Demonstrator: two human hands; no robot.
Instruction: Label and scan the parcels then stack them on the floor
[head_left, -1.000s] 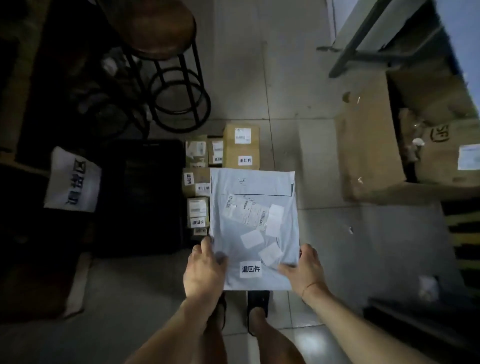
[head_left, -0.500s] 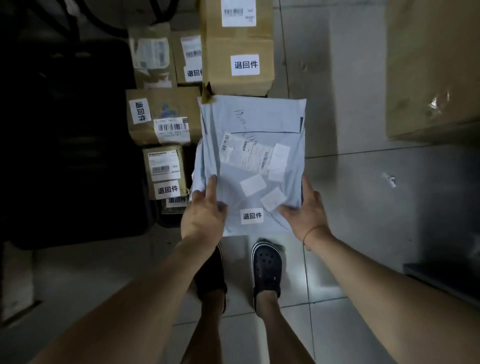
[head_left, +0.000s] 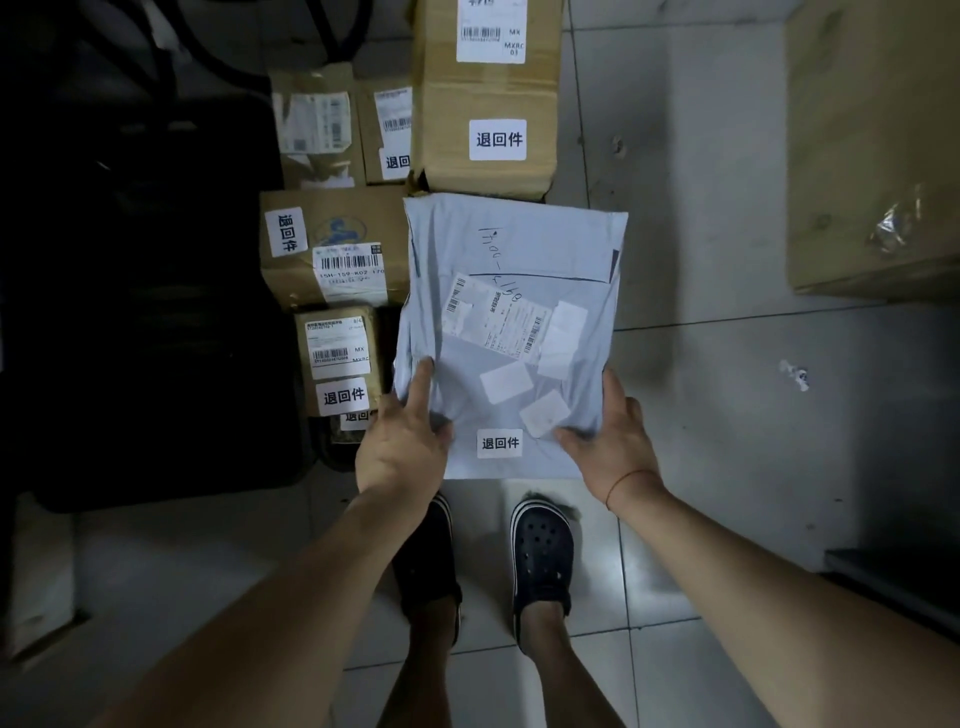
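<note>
Though slightly askew, mailer (head_left: 511, 338) lengthwise, flap end (head_left: 540, 234) away.

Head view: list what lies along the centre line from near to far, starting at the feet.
black clogs → grey mailer bag → cardboard box with a white sticker, lying on the floor just beyond the bag.

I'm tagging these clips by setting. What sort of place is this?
Likely a parcel depot or storeroom: cardboard boxes with barcode labels sit side by side on the tiled floor, and a grey mailer bag bears a shipping label too.
</note>
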